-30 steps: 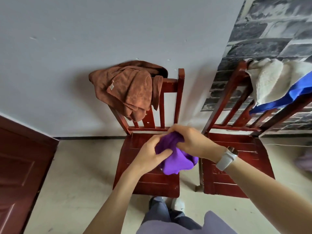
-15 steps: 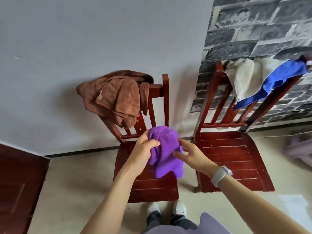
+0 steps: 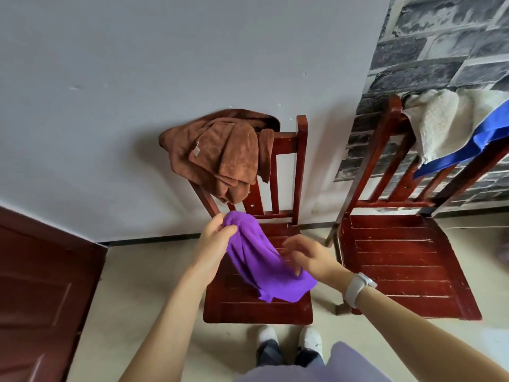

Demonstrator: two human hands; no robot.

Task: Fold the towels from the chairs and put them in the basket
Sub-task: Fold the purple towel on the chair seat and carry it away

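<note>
A purple towel (image 3: 261, 260) hangs over the seat of the left red chair (image 3: 259, 310). My left hand (image 3: 216, 238) pinches its top corner. My right hand (image 3: 308, 257) rests against the towel's right side with fingers spread, holding the cloth lightly. A brown towel (image 3: 223, 158) is draped over the left chair's backrest. On the right red chair (image 3: 407, 266), a cream towel (image 3: 438, 125) and a blue towel (image 3: 473, 150) hang over the backrest. No basket is in view.
A dark red door (image 3: 41, 293) stands at the left. A grey wall (image 3: 192, 64) and a brick-patterned wall (image 3: 446, 40) are behind the chairs. My feet (image 3: 289, 337) stand on the pale floor just in front of the left chair.
The bunched purple towel has been let out and now hangs longer from my left hand. My right hand has slid down its right side and opened its fingers.
</note>
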